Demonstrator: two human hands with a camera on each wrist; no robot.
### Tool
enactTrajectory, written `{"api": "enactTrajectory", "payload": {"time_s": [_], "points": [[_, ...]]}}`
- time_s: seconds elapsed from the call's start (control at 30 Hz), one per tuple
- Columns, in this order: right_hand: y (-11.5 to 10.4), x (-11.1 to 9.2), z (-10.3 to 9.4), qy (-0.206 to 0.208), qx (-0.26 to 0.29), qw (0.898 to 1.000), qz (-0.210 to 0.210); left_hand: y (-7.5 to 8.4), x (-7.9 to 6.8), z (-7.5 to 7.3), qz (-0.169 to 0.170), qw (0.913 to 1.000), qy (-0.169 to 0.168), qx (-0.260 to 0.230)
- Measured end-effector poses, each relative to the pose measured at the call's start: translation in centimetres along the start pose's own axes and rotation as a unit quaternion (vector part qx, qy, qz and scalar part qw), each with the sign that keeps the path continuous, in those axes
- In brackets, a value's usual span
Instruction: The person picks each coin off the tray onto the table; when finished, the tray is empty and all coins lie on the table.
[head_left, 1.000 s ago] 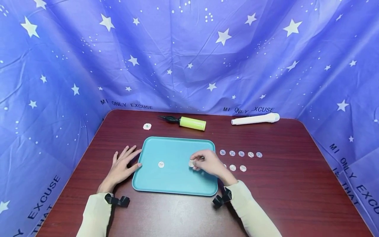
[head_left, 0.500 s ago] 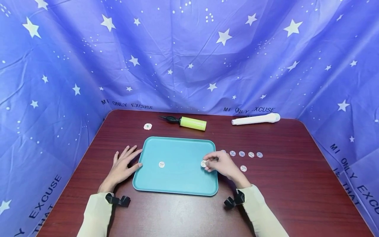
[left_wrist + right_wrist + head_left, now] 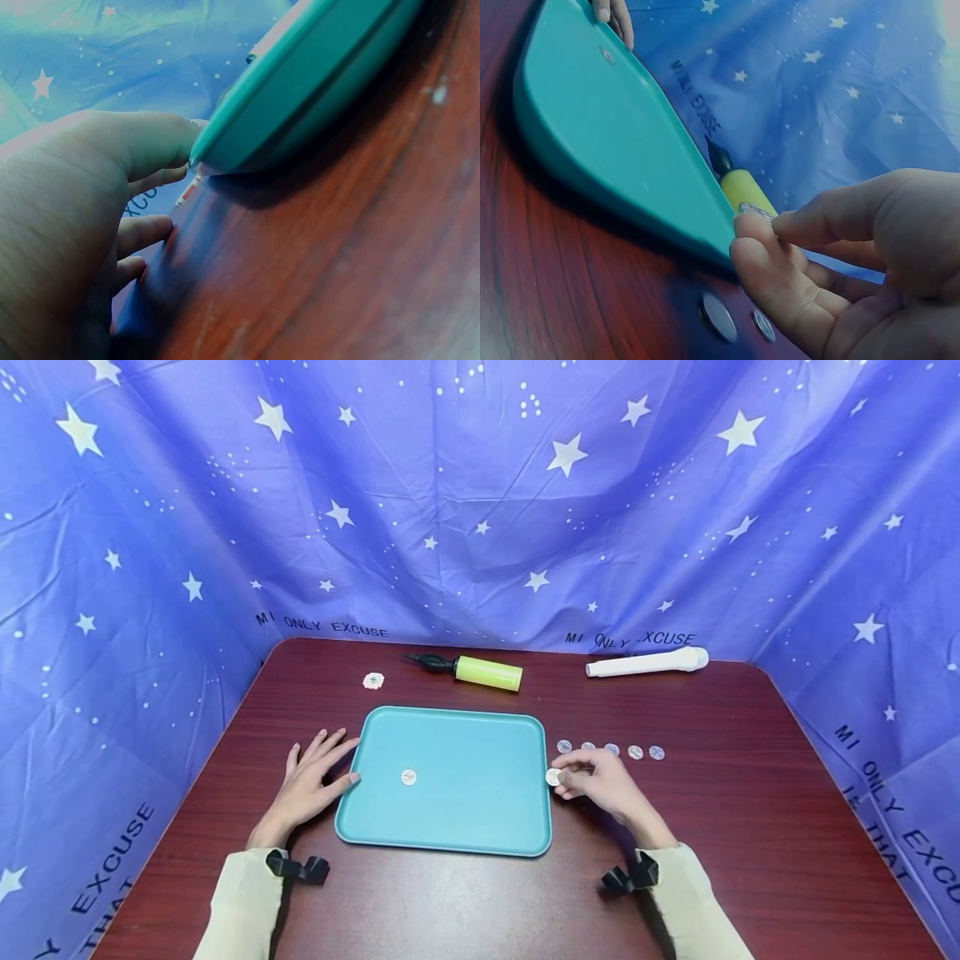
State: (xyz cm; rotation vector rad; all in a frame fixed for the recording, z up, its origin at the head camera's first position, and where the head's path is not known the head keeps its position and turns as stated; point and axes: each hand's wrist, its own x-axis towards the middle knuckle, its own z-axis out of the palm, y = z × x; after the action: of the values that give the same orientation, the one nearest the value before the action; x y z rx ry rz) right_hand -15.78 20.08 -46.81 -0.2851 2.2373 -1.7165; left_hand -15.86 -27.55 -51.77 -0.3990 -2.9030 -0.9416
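Note:
In the head view my right hand (image 3: pixel 606 783) is at the right edge of the teal tray (image 3: pixel 465 818). Its thumb and fingertips pinch a small round patterned disc (image 3: pixel 552 777), whose silvery edge (image 3: pixel 756 211) shows in the right wrist view. A similar disc (image 3: pixel 408 777) lies inside the tray, left of its middle. My left hand (image 3: pixel 307 785) rests at the tray's left rim, fingers spread and fairly straight, the thumb touching the rim. To the right of the tray runs a row of several discs (image 3: pixel 635 752), partly covered by my right hand.
A yellow-green hand pump (image 3: pixel 487 673) with a black nozzle lies behind the tray. To its left is a small white scalloped piece (image 3: pixel 373 681). At the back right lies a white wand-shaped object (image 3: pixel 645 662). A starry blue curtain (image 3: pixel 465 485) encloses the table.
My right hand has moved right with the pinched disc, from over the tray to its right edge. It now covers the nearer discs there. The left hand stays put.

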Motion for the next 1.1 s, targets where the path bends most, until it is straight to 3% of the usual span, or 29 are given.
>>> {"api": "enactTrajectory", "payload": {"time_s": [0.93, 1.1], "points": [[2.9, -3.7, -5.9, 0.072, -0.007, 0.997, 0.000, 0.1, -0.1, 0.0, -0.001, 1.0000, -0.002, 0.002], [3.1, -4.5, -7.0, 0.078, 0.013, 0.997, -0.004, 0.1, -0.1, 0.0, -0.001, 1.0000, -0.001, 0.000]]}}
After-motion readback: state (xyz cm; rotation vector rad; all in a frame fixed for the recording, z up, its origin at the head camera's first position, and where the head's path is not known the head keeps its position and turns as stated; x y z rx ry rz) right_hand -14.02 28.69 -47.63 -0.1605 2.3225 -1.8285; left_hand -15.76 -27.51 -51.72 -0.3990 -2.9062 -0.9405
